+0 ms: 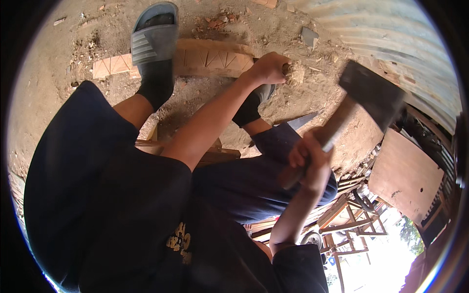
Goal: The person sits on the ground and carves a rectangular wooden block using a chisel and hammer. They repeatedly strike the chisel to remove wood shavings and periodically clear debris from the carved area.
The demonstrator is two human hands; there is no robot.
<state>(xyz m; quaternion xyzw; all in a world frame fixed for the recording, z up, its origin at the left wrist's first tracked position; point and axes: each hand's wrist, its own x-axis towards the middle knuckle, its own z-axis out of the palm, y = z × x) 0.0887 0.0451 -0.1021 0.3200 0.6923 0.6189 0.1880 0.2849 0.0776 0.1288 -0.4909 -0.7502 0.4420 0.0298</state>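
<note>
My left hand is closed on a short wooden piece with a frayed, pale end. It is over a long carved wooden board with triangular marks, lying on the dirt between my feet. My right hand grips the wooden handle of a hatchet, whose dark, broad head is raised at the right, slightly blurred. A grey slide sandal on my left foot rests across the board; my other foot is partly hidden behind my left arm.
A saw blade lies by my right leg. Wood pieces are under my left arm. Corrugated metal sheeting forms the right side, with a plywood panel, stacked timber and wooden frames near a bright opening.
</note>
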